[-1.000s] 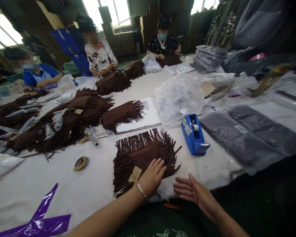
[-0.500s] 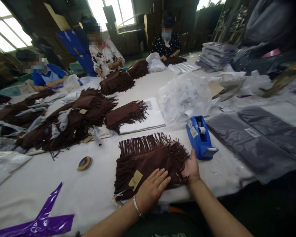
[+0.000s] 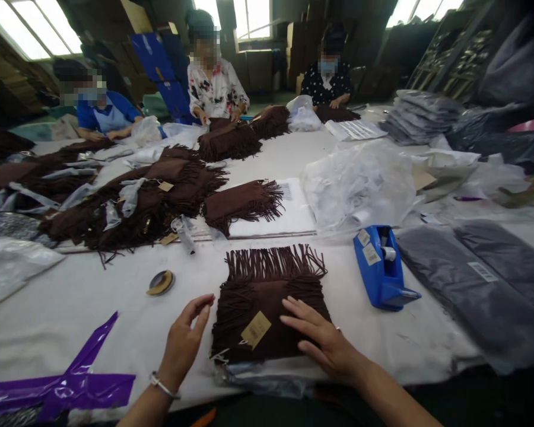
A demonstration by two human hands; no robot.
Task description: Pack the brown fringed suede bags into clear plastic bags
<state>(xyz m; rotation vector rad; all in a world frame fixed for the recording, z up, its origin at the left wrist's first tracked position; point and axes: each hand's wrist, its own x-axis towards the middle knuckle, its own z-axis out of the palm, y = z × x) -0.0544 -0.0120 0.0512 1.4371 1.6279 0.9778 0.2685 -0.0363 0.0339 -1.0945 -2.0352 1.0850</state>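
A dark brown fringed bag point(image 3: 276, 296) lies flat in front of me, its fringe spread on the far side and along both sides. On its lower left rests a tan paper tag point(image 3: 256, 330) on a string. My right hand point(image 3: 323, 338) is open, fingers spread over the bag's right part. To the left of the bag, my left hand point(image 3: 184, 335) hovers above the table, fingers apart and holding nothing; a bracelet point(image 3: 164, 385) circles that wrist. Some clear plastic point(image 3: 267, 382) shows under the bag's near edge.
A blue tape dispenser point(image 3: 380, 270) stands right of the bag, beside dark garments in plastic point(image 3: 471, 279). A tape roll point(image 3: 161, 283) and purple tape point(image 3: 66, 388) lie left. More brown fringed bags point(image 3: 160, 190) are heaped farther back. Three people sit or stand across the table point(image 3: 276, 157).
My left hand has lifted off the bag and moved left. My right hand has gone from the bag's right edge to over its top. The right fringe now lies tucked along the side.
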